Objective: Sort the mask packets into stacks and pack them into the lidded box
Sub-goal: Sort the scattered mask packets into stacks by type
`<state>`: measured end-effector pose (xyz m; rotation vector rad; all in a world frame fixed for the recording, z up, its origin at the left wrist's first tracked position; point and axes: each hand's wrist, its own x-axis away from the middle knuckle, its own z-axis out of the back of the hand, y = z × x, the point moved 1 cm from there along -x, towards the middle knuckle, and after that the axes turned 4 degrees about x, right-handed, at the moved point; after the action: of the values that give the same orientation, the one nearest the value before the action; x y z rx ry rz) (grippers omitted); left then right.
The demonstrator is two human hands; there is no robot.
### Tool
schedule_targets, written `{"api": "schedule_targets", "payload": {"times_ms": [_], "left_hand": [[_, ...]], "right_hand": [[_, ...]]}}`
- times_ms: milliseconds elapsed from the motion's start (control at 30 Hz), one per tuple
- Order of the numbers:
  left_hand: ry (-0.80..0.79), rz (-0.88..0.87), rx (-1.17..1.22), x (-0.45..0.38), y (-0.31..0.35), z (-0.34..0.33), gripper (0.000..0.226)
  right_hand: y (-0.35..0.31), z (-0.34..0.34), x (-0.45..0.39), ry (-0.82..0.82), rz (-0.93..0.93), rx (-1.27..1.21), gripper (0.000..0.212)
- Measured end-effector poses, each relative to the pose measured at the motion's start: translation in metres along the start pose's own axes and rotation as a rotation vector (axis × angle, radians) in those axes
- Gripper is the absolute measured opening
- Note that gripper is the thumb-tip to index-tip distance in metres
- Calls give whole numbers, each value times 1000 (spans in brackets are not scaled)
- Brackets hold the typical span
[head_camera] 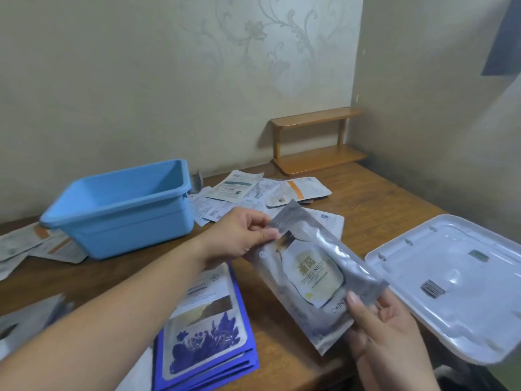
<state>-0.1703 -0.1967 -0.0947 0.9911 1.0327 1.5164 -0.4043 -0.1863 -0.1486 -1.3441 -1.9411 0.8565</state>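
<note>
The blue box [118,210] stands open beyond and to the left of the left hand [239,235], and what shows of its inside holds nothing; its floor is hidden behind the near wall. The white lid [451,292] lies upturned on the table [380,210] just right of the right hand [386,334], its far right edge cut off by the frame.

Both hands hold one silver mask packet [313,275] above the table between them: the left hand pinches its upper end with thumb and fingers, the right hand grips its lower end, thumb on the front. Directly under the left forearm lies a stack of blue packets [203,340] with a flower print. Beyond the left hand, loose white packets [253,190] are scattered, overlapping; more packets [42,244] lie left of the box, partly under it. A small wooden shelf [315,139] stands in the far corner.

The print on the scattered packets is too blurred to read
</note>
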Motion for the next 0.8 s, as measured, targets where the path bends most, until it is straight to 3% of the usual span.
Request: {"api": "schedule_targets", "payload": {"times_ms": [100, 233, 333, 467, 633, 800], "left_hand": [[124, -158, -147, 19, 14, 24, 5], [226, -166, -144, 70, 32, 81, 7], [323, -113, -88, 118, 27, 131, 9], [507, -16, 55, 180, -2, 188, 8], [674, 89, 273, 235, -46, 231, 2], [709, 189, 104, 248, -85, 240, 8]], "right_hand": [[-4, -15, 14, -50, 4, 142, 61], [4, -63, 48, -276, 130, 329, 63], [24, -107, 75, -461, 199, 422, 39], [66, -160, 97, -674, 44, 524, 12], [114, -203, 133, -909, -118, 654, 27], [144, -209, 145, -975, -211, 818, 34]]}}
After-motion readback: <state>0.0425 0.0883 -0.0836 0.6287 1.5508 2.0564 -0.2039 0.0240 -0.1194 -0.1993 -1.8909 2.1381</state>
